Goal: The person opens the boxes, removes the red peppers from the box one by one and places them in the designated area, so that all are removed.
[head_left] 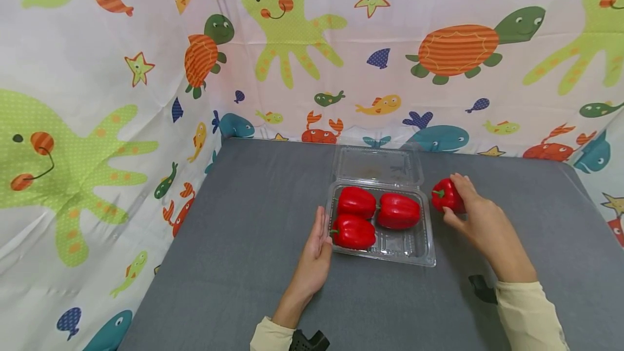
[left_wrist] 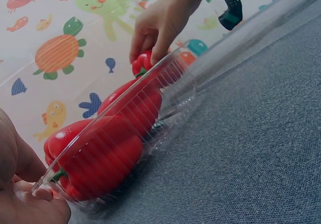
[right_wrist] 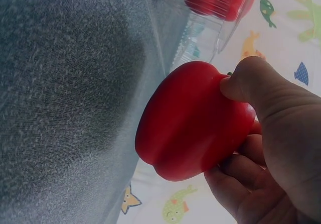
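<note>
Red pepper [head_left: 446,195] pinched in right hand [head_left: 482,229]; left hand [head_left: 313,261], fingers straight, touches clear box [head_left: 402,245]. Best: light pinch, box braced.

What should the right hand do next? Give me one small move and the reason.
Probably carry the pepper in the right hand leftward into the tray, at its near right corner: the three peppers inside leave that corner bare, and the lid is open.
</note>
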`<state>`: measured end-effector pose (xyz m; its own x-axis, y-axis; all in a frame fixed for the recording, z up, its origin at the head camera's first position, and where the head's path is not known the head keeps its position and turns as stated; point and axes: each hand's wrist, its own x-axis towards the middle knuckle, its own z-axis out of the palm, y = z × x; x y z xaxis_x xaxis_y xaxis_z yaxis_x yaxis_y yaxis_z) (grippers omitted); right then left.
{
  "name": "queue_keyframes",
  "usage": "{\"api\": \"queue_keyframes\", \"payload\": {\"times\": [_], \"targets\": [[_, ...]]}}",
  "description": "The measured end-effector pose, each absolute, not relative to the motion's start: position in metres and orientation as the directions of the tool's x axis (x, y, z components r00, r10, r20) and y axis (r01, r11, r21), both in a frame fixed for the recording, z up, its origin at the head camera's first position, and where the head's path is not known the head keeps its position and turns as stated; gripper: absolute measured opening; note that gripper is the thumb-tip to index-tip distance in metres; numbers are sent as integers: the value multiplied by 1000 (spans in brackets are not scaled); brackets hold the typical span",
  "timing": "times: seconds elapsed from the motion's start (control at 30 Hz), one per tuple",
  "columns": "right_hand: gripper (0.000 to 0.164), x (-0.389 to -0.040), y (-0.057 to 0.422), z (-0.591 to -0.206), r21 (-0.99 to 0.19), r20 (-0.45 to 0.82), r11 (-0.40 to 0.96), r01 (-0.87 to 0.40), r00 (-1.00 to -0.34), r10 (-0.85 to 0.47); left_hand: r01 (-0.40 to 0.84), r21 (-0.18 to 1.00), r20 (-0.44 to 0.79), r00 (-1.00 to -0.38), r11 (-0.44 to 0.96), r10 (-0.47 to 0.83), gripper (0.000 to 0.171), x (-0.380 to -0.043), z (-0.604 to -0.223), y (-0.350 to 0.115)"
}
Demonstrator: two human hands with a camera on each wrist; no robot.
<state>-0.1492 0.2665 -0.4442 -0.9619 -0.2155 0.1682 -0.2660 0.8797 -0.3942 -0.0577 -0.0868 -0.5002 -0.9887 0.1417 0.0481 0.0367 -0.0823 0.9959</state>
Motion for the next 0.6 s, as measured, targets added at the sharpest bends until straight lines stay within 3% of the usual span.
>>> {"api": "queue_keyframes", "payload": {"times": [0.6], "targets": [[97,-159,269,-453,-410,88,880,-240,-971,-224,53,995,66,-986,-87,151,73,-58,-503,-87]]}}
